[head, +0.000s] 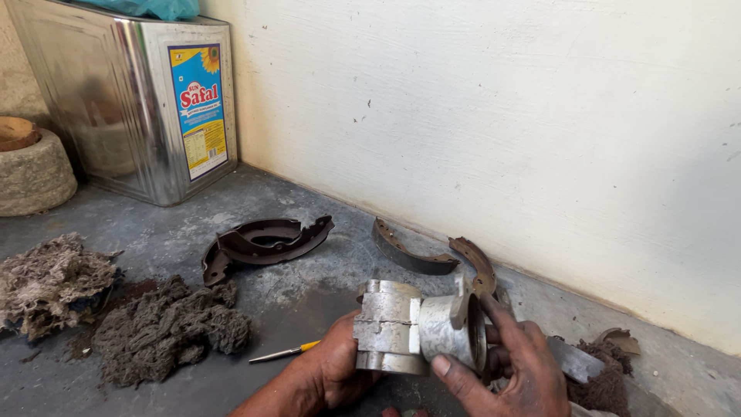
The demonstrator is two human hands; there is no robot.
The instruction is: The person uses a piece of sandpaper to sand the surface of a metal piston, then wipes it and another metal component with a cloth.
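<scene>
We see a grey metal part (421,328) held up above the floor. It has a blocky end on the left, cut with thin lines across it, and a round tube end on the right with a dark hole. It lies on its side. Our left hand (332,371) grips the blocky end. Our right hand (517,367) wraps around the round end.

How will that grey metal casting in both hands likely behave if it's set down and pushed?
The metal casting looks thick-walled and solid, so probably heavy for its size and fully stiff. Its round barrel end by the right hand might let it roll; the blocky, flat-faced end by the left hand should resist that. Its dull, dusty surface looks unlikely to slip.
</scene>
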